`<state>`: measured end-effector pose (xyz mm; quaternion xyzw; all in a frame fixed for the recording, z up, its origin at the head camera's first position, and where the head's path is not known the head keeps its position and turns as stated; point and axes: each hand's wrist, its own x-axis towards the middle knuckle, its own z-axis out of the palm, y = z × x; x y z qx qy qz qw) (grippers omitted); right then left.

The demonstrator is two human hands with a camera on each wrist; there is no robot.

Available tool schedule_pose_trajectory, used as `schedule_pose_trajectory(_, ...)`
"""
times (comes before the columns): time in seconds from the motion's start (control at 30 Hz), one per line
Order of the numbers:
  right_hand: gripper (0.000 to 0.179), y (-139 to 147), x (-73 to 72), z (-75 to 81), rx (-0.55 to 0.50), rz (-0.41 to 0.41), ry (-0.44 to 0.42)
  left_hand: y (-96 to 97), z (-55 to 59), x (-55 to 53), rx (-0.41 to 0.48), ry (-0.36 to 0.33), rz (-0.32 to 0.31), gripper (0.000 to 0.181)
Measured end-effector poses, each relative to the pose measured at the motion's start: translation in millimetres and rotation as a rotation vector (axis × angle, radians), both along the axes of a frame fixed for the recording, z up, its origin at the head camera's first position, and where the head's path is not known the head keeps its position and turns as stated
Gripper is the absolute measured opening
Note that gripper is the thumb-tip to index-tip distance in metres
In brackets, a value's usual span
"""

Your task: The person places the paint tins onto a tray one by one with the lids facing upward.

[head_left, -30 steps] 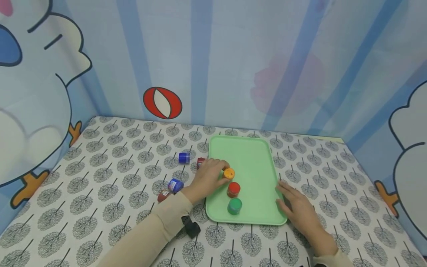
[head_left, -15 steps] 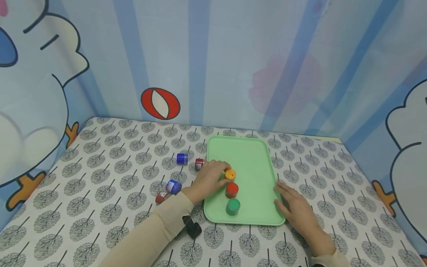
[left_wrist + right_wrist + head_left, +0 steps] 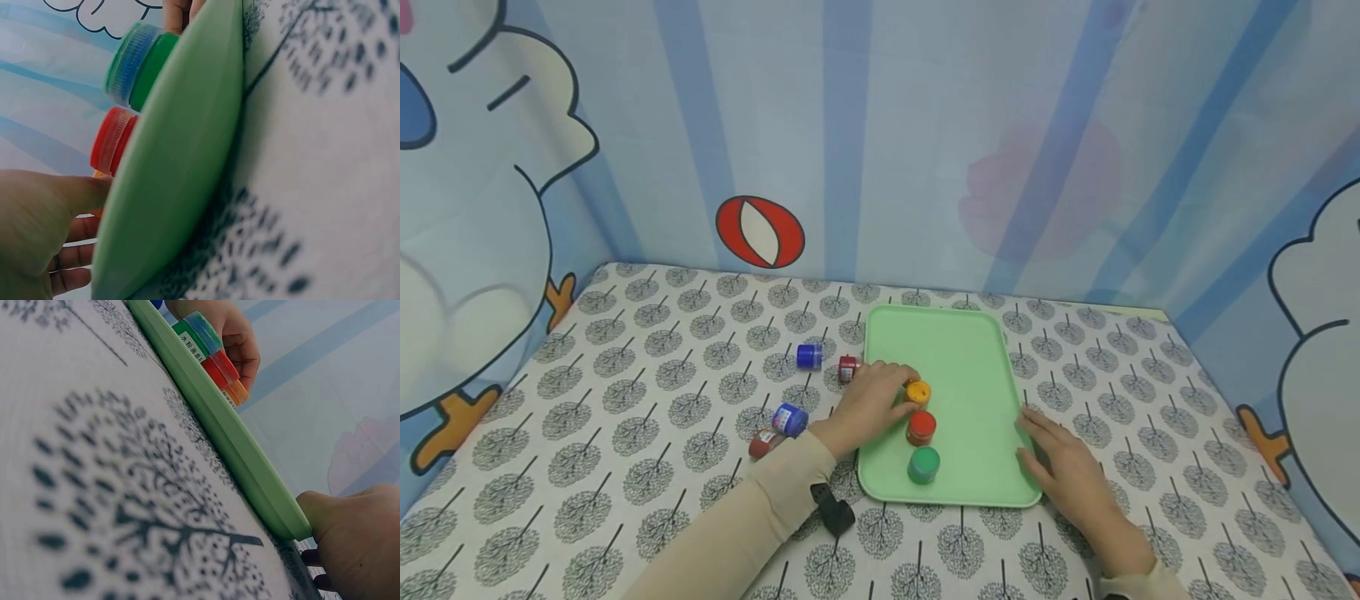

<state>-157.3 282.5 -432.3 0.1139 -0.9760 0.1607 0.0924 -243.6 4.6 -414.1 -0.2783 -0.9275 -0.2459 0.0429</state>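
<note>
My left hand (image 3: 868, 404) grips a small orange-capped paint jar (image 3: 917, 392) between thumb and fingers, inside the left side of a light green tray (image 3: 962, 358). Just in front of that jar stands a red-capped paint jar (image 3: 921, 427), then a green-capped paint jar (image 3: 924, 464), making a row. In the left wrist view the tray wall hides most of the orange jar. At the tray's right edge lies my right hand (image 3: 1067, 467), fingers extended; the right wrist view shows its thumb touching the rim corner and the other fingers lower, outside the tray.
Left of the tray, several jars lie on their sides on the tree-print cloth: a blue jar (image 3: 809, 357), a dark red jar (image 3: 848, 367) partly behind my left hand, another blue jar (image 3: 790, 419) and a brownish-red jar (image 3: 763, 442). A cartoon-printed curtain (image 3: 910, 150) hangs behind.
The orange-capped jar has shifted slightly right within the tray, with my left hand still around it. My right hand stays at the tray edge. The head view has turned a little.
</note>
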Motion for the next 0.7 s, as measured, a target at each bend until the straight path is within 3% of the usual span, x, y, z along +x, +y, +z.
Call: schedule_pose_trajectory(0.7, 0.049, -0.9, -0.3, -0.8, 0.001, 0.004, 0.004, -1.8, 4.6, 3.4, -0.009, 0.025, 0.030, 0.045)
